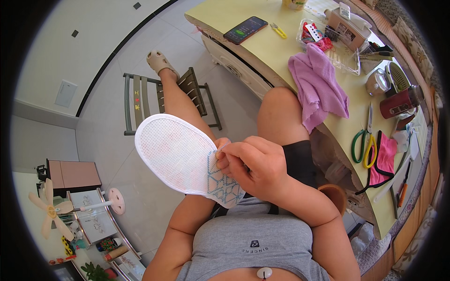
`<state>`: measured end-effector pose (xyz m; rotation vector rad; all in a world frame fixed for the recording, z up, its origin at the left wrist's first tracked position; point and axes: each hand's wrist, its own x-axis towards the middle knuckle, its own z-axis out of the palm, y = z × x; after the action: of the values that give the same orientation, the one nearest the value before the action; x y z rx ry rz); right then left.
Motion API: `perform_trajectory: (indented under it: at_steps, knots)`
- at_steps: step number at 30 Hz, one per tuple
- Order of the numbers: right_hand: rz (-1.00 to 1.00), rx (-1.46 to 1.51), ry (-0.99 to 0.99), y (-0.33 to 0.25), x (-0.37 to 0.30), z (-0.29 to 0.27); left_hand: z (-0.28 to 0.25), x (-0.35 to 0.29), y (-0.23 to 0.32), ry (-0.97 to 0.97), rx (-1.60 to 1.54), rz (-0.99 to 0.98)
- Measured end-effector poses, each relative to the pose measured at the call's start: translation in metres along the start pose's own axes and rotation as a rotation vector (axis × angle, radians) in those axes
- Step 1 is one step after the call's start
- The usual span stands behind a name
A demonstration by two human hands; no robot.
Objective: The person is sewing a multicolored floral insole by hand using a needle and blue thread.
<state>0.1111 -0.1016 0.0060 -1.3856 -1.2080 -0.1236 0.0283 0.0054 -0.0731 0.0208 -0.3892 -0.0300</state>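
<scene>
A white mesh insole (pixel 173 152) with a white bound edge is held over my lap. Blue stitching in a geometric pattern covers its narrower end, near my body. My left hand (pixel 222 143) grips the insole's right edge; most of it is hidden behind the insole and my right hand. Curled at that same edge, my right hand (pixel 260 164) has its thumb and index finger pinched together above the stitched part. Whatever is in that pinch is too small to make out.
To the right, a yellow-topped table (pixel 337 133) carries a purple cloth (pixel 318 86), scissors (pixel 368 140), a phone (pixel 245 30), yellow snips (pixel 278 31) and a clear plastic box (pixel 344 61) with red thread. A folding stool (pixel 190 93) stands ahead; a fan (pixel 50 210) is at the left.
</scene>
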Motion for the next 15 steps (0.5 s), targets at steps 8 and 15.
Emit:
perform_trajectory:
  at_steps: [8, 15]
  knots:
    - [0.486, 0.379, -0.142, 0.0, 0.0, -0.023, 0.042, -0.005, 0.003, 0.432, 0.45, 0.093]
    - [0.814, 0.955, -0.22, 0.07, -0.069, -0.023, 0.061, 0.0, -0.008, 0.78, 0.85, 0.187]
